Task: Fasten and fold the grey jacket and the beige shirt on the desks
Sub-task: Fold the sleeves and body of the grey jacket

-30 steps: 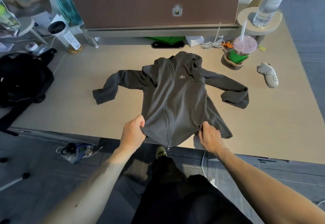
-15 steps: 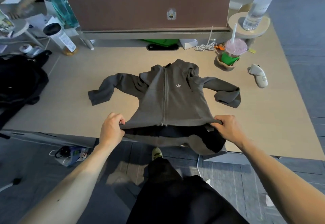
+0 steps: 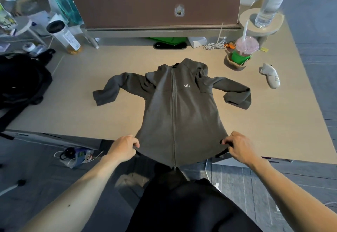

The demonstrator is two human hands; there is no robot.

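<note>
Left grip [image 3: 125, 148] and right grip [image 3: 238, 145] each pinch a hem corner of the grey jacket [image 3: 178, 115]. Hem, lifted half a second ago, now pulled taut over the bench [image 3: 73, 107] edge; zipped, flat, probably ready for folding.

grey jacket [image 3: 182, 115] hem hides fingertips of left grip [image 3: 124, 148]; clear bottle [image 3: 269, 4] top cut off
</note>
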